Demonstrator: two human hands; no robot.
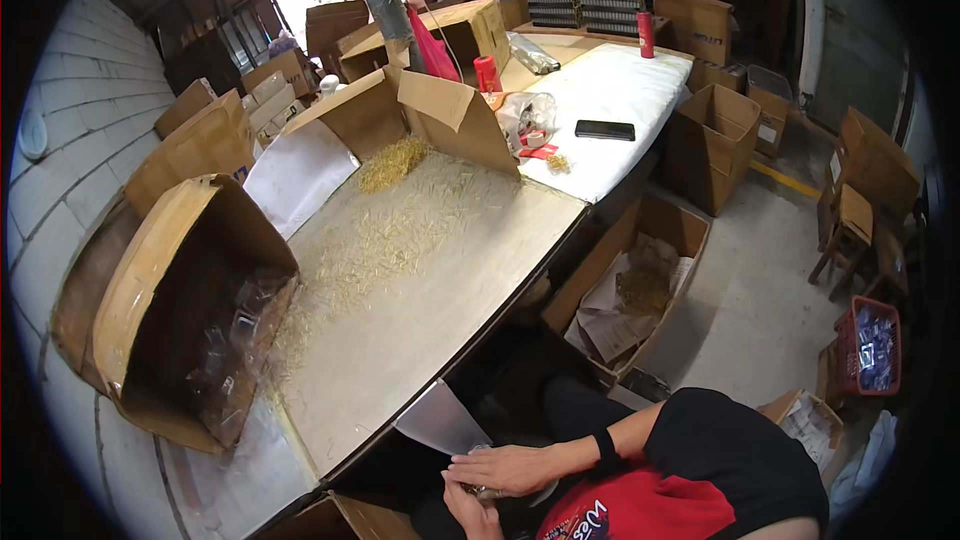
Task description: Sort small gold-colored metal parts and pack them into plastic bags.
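At the lower middle, my right hand (508, 469) lies across the top of my left hand (472, 514), its fingers pressed together. Between the palms a little of something small and shiny shows, too covered to name. My left hand cups it from below, and its fingers are partly hidden. A black band circles my right wrist. Just beyond the hands, a translucent plastic sheet or tray (440, 418) leans at the table edge. Thin golden pieces (375, 240) lie scattered over the table (430, 310), with a denser golden heap (393, 164) at its far side.
An open carton (170, 310) lies tipped on the left, clear plastic pieces at its mouth. Beyond the table, a white-covered surface (610, 90) holds a phone (605, 129) and red cans (487, 74). A floor carton (690, 230) contains papers and golden pieces. A red basket (854, 345) stands right.
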